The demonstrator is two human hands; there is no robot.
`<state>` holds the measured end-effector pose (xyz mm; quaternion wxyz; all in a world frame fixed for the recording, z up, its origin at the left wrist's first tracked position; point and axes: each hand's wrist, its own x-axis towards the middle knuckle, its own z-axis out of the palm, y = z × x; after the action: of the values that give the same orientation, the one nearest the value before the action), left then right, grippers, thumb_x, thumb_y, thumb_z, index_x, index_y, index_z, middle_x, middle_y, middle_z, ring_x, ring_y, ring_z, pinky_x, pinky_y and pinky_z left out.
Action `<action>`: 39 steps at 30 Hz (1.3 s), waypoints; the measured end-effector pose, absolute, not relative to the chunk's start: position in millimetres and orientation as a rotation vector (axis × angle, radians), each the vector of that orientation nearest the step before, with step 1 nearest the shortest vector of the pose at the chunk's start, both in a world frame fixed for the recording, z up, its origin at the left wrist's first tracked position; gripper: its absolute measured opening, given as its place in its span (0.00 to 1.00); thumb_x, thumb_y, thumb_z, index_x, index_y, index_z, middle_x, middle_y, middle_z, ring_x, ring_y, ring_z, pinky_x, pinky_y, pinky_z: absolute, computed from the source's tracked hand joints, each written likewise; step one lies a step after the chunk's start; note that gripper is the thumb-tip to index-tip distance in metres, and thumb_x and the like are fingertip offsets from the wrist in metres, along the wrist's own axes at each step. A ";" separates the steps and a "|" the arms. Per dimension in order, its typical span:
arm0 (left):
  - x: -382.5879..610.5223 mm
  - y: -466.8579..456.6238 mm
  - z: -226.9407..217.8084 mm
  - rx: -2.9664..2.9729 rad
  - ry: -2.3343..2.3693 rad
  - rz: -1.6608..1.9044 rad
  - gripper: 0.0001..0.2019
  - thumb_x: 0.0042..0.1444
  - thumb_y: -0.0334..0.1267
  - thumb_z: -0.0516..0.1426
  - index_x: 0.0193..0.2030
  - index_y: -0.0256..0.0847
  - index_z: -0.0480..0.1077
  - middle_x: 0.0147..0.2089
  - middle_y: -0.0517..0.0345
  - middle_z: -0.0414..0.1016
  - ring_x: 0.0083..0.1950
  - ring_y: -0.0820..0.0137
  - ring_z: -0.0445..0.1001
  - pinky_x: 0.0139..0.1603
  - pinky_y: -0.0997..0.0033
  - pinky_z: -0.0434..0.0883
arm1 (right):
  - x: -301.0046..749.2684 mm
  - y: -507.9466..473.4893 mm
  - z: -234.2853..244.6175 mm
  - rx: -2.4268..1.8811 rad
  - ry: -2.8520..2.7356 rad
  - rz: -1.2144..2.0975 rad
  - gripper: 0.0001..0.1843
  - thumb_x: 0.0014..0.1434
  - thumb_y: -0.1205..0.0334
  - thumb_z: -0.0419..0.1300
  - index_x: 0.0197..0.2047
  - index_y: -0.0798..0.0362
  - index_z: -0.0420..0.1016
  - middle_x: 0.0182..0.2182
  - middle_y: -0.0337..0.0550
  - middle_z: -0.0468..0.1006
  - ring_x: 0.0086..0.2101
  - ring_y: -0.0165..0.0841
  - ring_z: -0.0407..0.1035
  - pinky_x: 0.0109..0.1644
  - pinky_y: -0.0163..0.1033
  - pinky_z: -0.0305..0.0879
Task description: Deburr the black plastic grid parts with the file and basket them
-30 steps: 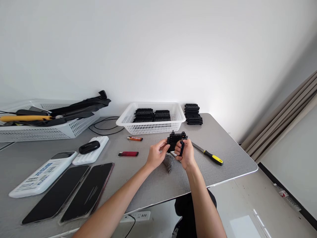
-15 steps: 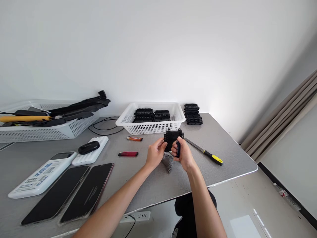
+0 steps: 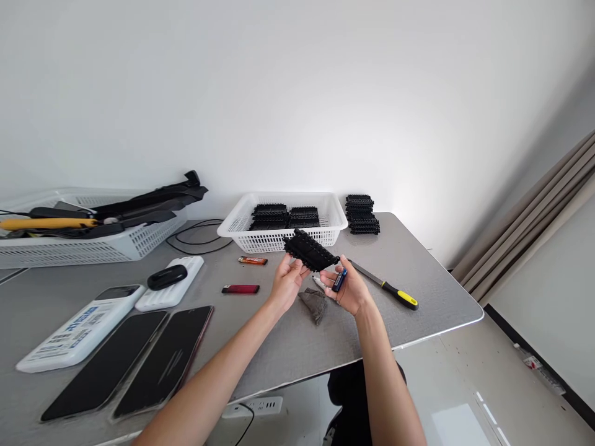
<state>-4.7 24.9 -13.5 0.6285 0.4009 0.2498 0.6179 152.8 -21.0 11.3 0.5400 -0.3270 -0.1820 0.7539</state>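
Note:
My left hand [image 3: 287,282] grips a black ribbed plastic piece [image 3: 310,250] by its lower left side, holding it tilted above the table. In my right hand [image 3: 354,292] a small blue lighter [image 3: 339,280] lies against the curled fingers, while the thumb and fingertips are close to the right end of the black piece; whether they touch it I cannot tell. Below the hands a crumpled grey cloth [image 3: 314,305] rests on the table, with a white pen-like item [image 3: 318,282] partly hidden behind the right fingers.
A white basket [image 3: 283,240] holds more black pieces; a stack of them [image 3: 361,214] stands beside it. A file [image 3: 400,295] with a yellow-black handle lies right. Orange [image 3: 253,260] and red [image 3: 240,288] lighters, phones [image 3: 163,362], power banks [image 3: 81,328] and another basket [image 3: 134,241] are left.
The black piece has turned from upright and facing me to a slanted, flatter position. My right hand has rolled open somewhat, exposing the blue lighter and more of the cloth.

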 end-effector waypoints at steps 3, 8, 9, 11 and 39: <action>-3.9 22.5 -11.8 0.959 0.542 1.400 0.20 0.48 0.40 0.67 0.48 0.45 0.69 0.42 0.57 0.78 0.47 0.66 0.77 0.54 0.62 0.70 | 152.6 -22.4 16.1 -0.703 -0.323 1.781 0.15 0.60 0.55 0.60 0.29 0.52 0.61 0.32 0.47 0.78 0.32 0.31 0.76 0.30 0.33 0.73; -5.2 21.0 -11.3 1.072 0.576 1.346 0.18 0.50 0.44 0.64 0.47 0.44 0.70 0.47 0.53 0.78 0.54 0.62 0.74 0.58 0.58 0.69 | 151.4 -22.8 14.5 -0.716 -0.283 1.674 0.10 0.53 0.66 0.63 0.32 0.53 0.63 0.28 0.41 0.74 0.31 0.31 0.75 0.31 0.34 0.75; -5.8 20.9 -11.1 1.088 0.600 1.344 0.18 0.51 0.44 0.64 0.48 0.44 0.70 0.49 0.52 0.78 0.55 0.61 0.74 0.58 0.58 0.69 | 150.8 -22.5 13.0 -0.725 -0.302 1.635 0.12 0.51 0.68 0.64 0.32 0.52 0.62 0.27 0.39 0.73 0.30 0.30 0.73 0.31 0.35 0.75; -7.1 20.9 -10.1 1.086 0.663 1.351 0.20 0.53 0.48 0.61 0.51 0.44 0.70 0.53 0.50 0.76 0.56 0.60 0.73 0.54 0.59 0.72 | 149.3 -21.5 9.7 -0.744 -0.361 1.531 0.16 0.46 0.69 0.65 0.31 0.51 0.60 0.27 0.35 0.69 0.28 0.28 0.70 0.30 0.35 0.75; -1.8 16.9 -8.8 1.250 0.823 1.448 0.24 0.48 0.45 0.64 0.48 0.39 0.64 0.40 0.53 0.79 0.41 0.64 0.79 0.54 0.50 0.74 | 136.5 -32.3 16.5 -1.138 -0.983 1.082 0.15 0.55 0.49 0.56 0.28 0.50 0.58 0.22 0.35 0.57 0.24 0.28 0.51 0.25 0.32 0.48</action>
<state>-1.8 16.9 -8.8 0.5054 0.5180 0.3410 0.6000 136.5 -32.3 16.5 0.6006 -0.4911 -0.4243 0.4669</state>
